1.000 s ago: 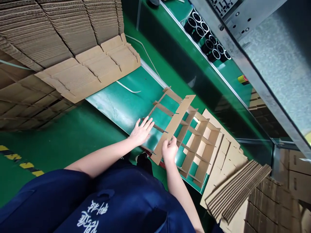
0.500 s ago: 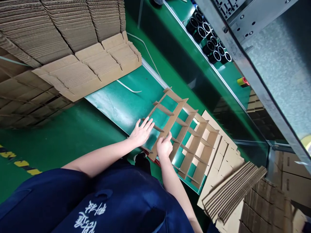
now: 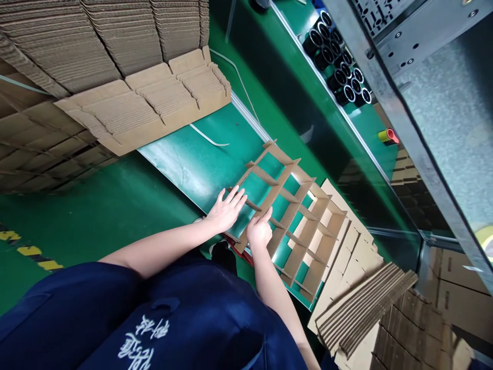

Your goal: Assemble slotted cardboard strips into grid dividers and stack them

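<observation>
A cardboard divider grid [image 3: 272, 197] of interlocked strips stands on the green tabletop [image 3: 185, 159], its open cells showing the green surface below. My left hand [image 3: 227, 209] lies over the divider's left end strip, palm down with the fingers spread. Beside it, my right hand [image 3: 259, 232] is closed round a long strip near the front, its index finger stretched along the cardboard. Part of the strip is hidden under that hand.
Slotted cardboard sheets [image 3: 142, 105] are stacked at the upper left. Flat cardboard pieces [image 3: 352, 252] and a bundle of strips [image 3: 365, 308] lie on the right. Black cylinders [image 3: 341, 77] stand on the far bench, near a metal frame [image 3: 408, 113].
The camera view has shifted slightly. Both hands keep practically the same places on the cardboard divider.
</observation>
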Motion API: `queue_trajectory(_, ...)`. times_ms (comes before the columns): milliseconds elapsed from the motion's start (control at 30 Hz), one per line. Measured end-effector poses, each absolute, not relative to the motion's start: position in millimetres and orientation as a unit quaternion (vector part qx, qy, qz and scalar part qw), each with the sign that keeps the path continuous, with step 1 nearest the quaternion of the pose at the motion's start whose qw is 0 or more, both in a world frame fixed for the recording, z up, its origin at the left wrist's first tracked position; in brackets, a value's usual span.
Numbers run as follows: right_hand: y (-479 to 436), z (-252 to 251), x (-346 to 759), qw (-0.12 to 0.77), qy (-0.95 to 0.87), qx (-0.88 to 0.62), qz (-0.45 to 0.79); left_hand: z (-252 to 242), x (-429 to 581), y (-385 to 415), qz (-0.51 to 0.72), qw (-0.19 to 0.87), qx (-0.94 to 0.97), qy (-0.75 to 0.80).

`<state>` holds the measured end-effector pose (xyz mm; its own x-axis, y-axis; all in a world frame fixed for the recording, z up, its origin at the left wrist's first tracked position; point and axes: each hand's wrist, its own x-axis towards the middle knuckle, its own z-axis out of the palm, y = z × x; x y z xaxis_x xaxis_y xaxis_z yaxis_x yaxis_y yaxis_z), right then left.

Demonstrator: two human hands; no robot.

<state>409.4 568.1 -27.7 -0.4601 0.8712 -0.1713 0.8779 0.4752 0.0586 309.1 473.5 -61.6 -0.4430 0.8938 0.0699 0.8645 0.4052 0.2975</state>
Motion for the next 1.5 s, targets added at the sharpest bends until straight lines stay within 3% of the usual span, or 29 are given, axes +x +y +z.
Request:
queue_trajectory(500, 570, -43, 414, 0.128, 0.865, 0.485, -0.016, -62, 311, 474, 0.151, 0.050, 0.523, 0.837)
queue_trajectory(700, 604, -26, 410, -0.031, 0.899, 0.437, 0.007, -62, 311, 475, 0.154, 0.051, 0.521, 0.838)
queue_trajectory(833, 639, -23, 381, -0.086, 0.910, 0.405, 0.015, -62, 311, 476, 0.153, 0.058, 0.524, 0.836)
queue_trajectory(1033, 673, -40, 364, 0.016, 0.935, 0.354, -0.008, -61, 311, 476, 0.145, 0.056, 0.523, 0.838)
queue_trajectory(1167, 676, -45, 367, 0.002, 0.929, 0.370, -0.020, -61, 309, 474, 0.148, 0.048, 0.526, 0.836)
queue_trajectory(1300, 673, -31, 376, 0.041, 0.924, 0.369, -0.091, -64, 313, 470, 0.160, 0.030, 0.532, 0.831)
queue_trajectory(1400, 678, -14, 408, -0.015, 0.921, 0.376, -0.102, -66, 315, 470, 0.180, 0.007, 0.510, 0.841)
queue_trajectory(1500, 688, -5, 479, -0.084, 0.891, 0.446, -0.034, -67, 309, 473, 0.193, -0.001, 0.471, 0.861)
